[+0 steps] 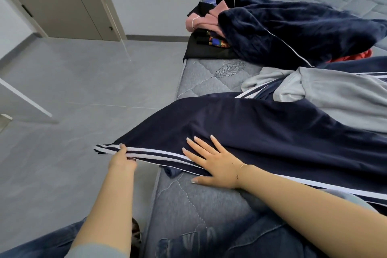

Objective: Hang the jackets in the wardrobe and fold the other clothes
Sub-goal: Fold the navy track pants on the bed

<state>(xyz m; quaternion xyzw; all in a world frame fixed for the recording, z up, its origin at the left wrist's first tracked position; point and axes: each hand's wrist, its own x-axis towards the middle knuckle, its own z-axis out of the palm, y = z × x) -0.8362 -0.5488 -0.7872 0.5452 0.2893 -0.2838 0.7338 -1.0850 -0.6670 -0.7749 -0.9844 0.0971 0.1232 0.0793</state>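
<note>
Navy track trousers (261, 128) with white side stripes lie across the grey quilted mattress (201, 205), one end reaching out past the bed's left edge. My left hand (122, 160) pinches that striped end and holds it over the floor. My right hand (211, 158) presses flat on the trousers near the stripes, fingers spread. A grey garment (335, 94) lies on the trousers further right. At the far end a fluffy navy jacket (293, 27) with white piping rests on a pile of pink, black and patterned clothes (205, 21).
Grey tiled floor (73, 90) spreads to the left of the bed. A beige wardrobe with closed doors (69, 0) stands at the back left. A white furniture edge (25, 98) juts in at the left. An orange cloth (356, 56) peeks out under the jacket.
</note>
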